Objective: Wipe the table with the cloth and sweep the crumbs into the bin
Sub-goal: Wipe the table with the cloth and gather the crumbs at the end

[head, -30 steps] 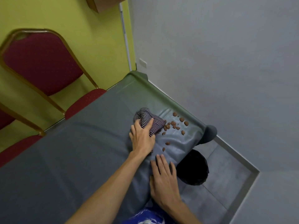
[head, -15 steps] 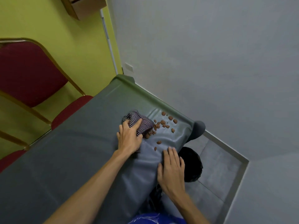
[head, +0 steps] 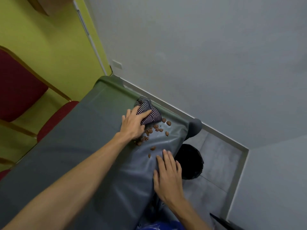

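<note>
Head view, left hand: the left hand (head: 133,125) lies palm down on the striped cloth (head: 148,113), fingers spread and curled over the bunched fabric, pressing it onto the table (head: 74,146).
Head view, cloth: it sits crumpled at the far edge of the table, close to the grey wall (head: 216,55), partly under the hand's fingers.
Head view, crumbs: the brown crumbs (head: 156,130) lie scattered on the table just beside the cloth, on its right and near side, in a loose band running from the far edge toward the right hand.
Head view, right hand: the right hand (head: 167,176) rests flat on the table's right edge, fingers extended and slightly apart, holding nothing; its fingertips lie near the closest crumbs.
Head view, bin: the black bin (head: 191,161) stands on the floor just below the table's right edge, just beside the right hand, its opening partly hidden by the table.
Key relation: crumbs lie between the cloth and the bin, so the cloth hand is behind them and the bin is ahead, to the right and down.
Likely next move: a push of the cloth rightward toward the edge should carry the crumbs over the bin.
Risk: crumbs near the far corner could fall past the bin.
</note>
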Demonstrator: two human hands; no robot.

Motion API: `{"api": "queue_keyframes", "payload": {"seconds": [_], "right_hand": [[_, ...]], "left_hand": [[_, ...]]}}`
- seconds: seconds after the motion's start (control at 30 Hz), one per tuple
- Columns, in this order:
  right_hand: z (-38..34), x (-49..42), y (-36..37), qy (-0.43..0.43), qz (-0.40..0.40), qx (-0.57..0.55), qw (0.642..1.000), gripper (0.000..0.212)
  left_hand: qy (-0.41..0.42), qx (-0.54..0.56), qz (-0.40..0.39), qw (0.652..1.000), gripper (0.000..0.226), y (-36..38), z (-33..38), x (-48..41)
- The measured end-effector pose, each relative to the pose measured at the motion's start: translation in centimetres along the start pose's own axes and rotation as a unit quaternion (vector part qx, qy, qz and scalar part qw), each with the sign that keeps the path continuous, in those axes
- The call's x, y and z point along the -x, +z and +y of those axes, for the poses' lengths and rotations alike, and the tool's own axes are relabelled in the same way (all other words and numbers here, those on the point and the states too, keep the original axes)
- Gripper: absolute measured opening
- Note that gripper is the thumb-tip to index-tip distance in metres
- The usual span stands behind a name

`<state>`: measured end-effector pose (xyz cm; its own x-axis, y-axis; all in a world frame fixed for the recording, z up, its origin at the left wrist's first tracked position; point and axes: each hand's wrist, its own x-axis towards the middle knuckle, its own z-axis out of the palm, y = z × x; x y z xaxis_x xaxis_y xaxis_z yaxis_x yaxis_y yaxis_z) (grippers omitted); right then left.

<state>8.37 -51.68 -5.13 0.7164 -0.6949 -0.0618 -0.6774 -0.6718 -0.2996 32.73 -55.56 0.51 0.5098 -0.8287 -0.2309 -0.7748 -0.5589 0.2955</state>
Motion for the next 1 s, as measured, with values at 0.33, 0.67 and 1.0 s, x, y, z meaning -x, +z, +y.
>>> {"api": "queue_keyframes", "payload": {"seconds": [0.33,0.67,1.0], "right_hand": [[0.4,-0.2,-0.2,-0.011,-0.019,-0.008,1.000,0.052],[0.2,-0.2,-0.4,-0.004,-0.017,-0.019,1.000,0.051],[0.4,-0.2,-0.5,-0.005,-0.020,-0.030,0.999,0.050]], "left_hand": [[-0.025,0.058,0.040,0.997,0.069,-2.3,0.7,-0.4],[0.018,-0.021,-0.045,0.999,0.070,-2.2,0.5,-0.3],[0.026,-0.001,-0.029,0.999,0.070,-0.2,3.7,-1.3]]}}
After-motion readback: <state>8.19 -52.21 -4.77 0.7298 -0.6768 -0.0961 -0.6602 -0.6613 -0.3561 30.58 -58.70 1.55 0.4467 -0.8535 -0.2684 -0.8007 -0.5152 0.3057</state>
